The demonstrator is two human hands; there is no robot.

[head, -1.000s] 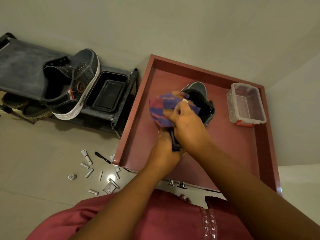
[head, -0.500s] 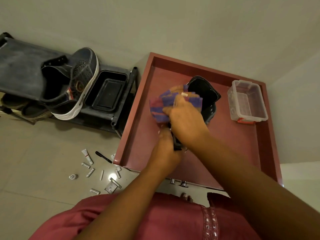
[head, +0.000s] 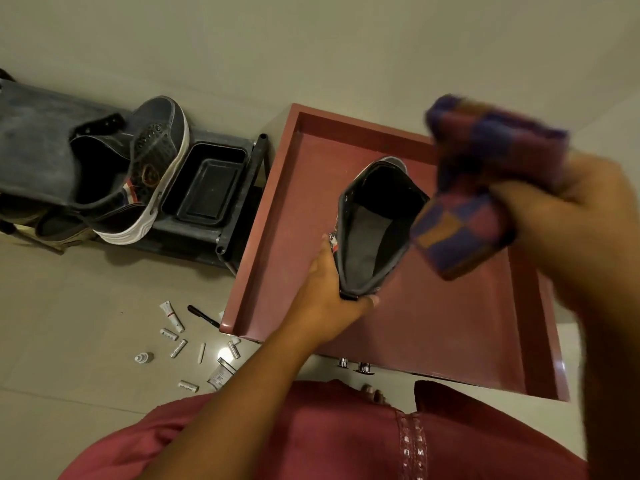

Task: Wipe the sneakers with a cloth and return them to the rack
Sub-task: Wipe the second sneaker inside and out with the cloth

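A dark grey sneaker (head: 372, 226) stands over the red table (head: 433, 323) with its opening facing me. My left hand (head: 332, 299) grips its heel end. My right hand (head: 568, 216) is raised to the right, close to the camera, and holds a folded purple, red and orange checked cloth (head: 485, 188) clear of the shoe. The other sneaker (head: 152, 168), grey with a white sole, lies on the dark shoe rack (head: 38, 140) at the left.
A black tray (head: 204, 188) sits on the rack's right end, next to the table's left rim. More shoes show under the rack at far left. Several small tubes and a pen (head: 202, 315) litter the floor by the table's near-left corner.
My right hand lifted the cloth off the sneaker and swung it up and right, now hiding the clear plastic box. The shoe's opening is uncovered. My left hand still grips the heel.
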